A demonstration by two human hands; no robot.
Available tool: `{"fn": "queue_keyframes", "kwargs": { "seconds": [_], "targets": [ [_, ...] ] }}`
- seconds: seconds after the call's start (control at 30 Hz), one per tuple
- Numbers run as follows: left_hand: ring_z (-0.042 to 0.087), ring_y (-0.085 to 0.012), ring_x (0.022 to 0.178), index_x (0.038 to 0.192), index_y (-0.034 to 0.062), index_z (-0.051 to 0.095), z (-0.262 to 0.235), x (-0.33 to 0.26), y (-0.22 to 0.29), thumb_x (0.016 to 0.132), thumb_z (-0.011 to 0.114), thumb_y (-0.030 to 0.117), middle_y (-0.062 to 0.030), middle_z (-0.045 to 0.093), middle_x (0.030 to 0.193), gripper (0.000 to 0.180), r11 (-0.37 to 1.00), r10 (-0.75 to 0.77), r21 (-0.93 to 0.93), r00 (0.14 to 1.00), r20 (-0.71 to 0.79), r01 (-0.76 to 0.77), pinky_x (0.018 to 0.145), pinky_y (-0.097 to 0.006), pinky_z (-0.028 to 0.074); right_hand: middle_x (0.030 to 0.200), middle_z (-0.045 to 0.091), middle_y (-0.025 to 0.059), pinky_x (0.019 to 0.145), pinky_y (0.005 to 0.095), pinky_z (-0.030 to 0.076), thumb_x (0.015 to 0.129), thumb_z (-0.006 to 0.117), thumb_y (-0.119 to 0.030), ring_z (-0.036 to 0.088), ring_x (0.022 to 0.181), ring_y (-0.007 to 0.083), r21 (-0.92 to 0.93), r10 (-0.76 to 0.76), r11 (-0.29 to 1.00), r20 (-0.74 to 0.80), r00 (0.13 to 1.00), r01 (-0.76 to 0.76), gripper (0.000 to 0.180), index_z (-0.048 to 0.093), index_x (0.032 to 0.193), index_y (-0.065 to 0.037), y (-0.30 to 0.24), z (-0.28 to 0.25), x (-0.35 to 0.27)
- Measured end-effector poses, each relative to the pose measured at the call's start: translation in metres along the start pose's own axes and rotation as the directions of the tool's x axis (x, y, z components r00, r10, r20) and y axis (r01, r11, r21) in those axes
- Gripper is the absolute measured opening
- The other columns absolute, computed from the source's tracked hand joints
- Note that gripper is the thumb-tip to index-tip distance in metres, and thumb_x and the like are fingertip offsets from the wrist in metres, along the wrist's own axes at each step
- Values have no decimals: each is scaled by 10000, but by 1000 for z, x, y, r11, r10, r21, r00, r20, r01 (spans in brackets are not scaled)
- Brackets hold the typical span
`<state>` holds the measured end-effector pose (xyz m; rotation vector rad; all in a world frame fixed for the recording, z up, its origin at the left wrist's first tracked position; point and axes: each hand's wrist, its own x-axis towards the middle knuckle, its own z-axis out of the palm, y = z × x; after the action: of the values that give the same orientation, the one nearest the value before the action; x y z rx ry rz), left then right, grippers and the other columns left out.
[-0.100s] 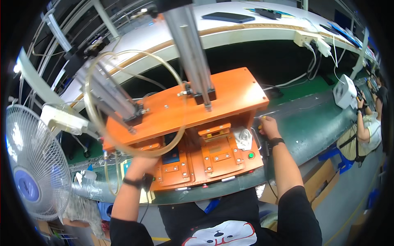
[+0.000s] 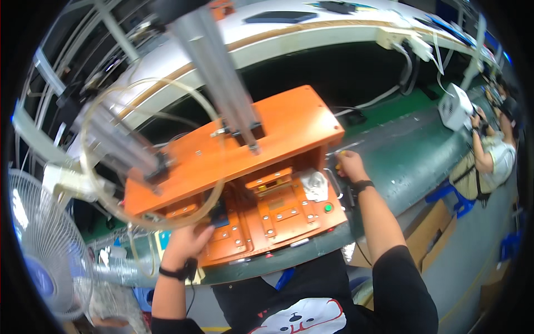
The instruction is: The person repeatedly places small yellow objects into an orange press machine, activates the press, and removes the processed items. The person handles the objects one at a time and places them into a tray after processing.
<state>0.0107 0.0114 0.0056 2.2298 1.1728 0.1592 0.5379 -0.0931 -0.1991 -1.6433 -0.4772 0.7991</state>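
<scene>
Orange press fixture on the green conveyor bench, near its front edge; upper plate hides most of the lower bed, and the two grey cylinders rising from it run out of frame at the top. My left hand: at the front-left corner of the fixture's lower bed, fingertips tucked under the upper plate beside a small blue part, so whether they pinch anything I cannot tell; black wristband, forearm coming up from the lower edge. My right hand: at the fixture's right edge, curled closed around a thin tool with a yellow tip, most of it hidden in the fist. Green button: front-right corner of the bed. Clear tubing: looped across the left side. White fan: far left, partly cut off. Another person: seated far right, blurred.
</scene>
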Motion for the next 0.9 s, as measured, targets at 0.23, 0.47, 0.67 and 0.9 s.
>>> {"fn": "queue_keyframes", "kwargs": {
  "seconds": [0.23, 0.47, 0.67, 0.9],
  "targets": [
    [422, -412, 1490, 1357, 18, 640, 64, -48, -23, 1011, 645, 389, -249, 498, 1553, 507, 956, 266, 5, 865, -425, -292, 1236, -503, 293, 775, 710, 111, 489, 335, 540, 992, 713, -296, 658, 527, 180, -143, -30, 989, 10, 1000, 31, 330, 690, 1032, 31, -2, -9, 8],
    [414, -384, 1508, 1390, -54, 568, 120, -53, -53, 1081, 523, 385, -249, 447, 1592, 539, 912, 234, -118, 735, -637, -392, 1250, -499, 296, 1209, 691, 175, 957, 522, 533, 888, 695, -201, 640, 1202, 383, -921, -672, 281, 11, 741, 268, 326, 708, 1204, -122, -48, -34, 52],
    [409, -391, 1516, 1380, -70, 565, 122, -43, -46, 1099, 426, 248, -245, 452, 1585, 446, 852, 99, -272, 648, -755, -447, 1271, -515, 280, 1294, 680, 103, 1149, 568, 395, 984, 574, -162, 562, 1314, 302, -993, -504, -50, 120, 855, 110, 313, 721, 1259, -171, -60, -35, 91],
    [444, -368, 1487, 1349, -61, 603, 116, -39, -46, 1094, 399, 145, -227, 490, 1561, 387, 886, 141, -194, 645, -751, -420, 1260, -485, 305, 1046, 739, 111, 1081, 511, 436, 903, 725, -192, 682, 1077, 329, -877, -652, 183, 230, 723, 444, 167, 726, 1052, -115, -68, -38, 40]
  ]
}}
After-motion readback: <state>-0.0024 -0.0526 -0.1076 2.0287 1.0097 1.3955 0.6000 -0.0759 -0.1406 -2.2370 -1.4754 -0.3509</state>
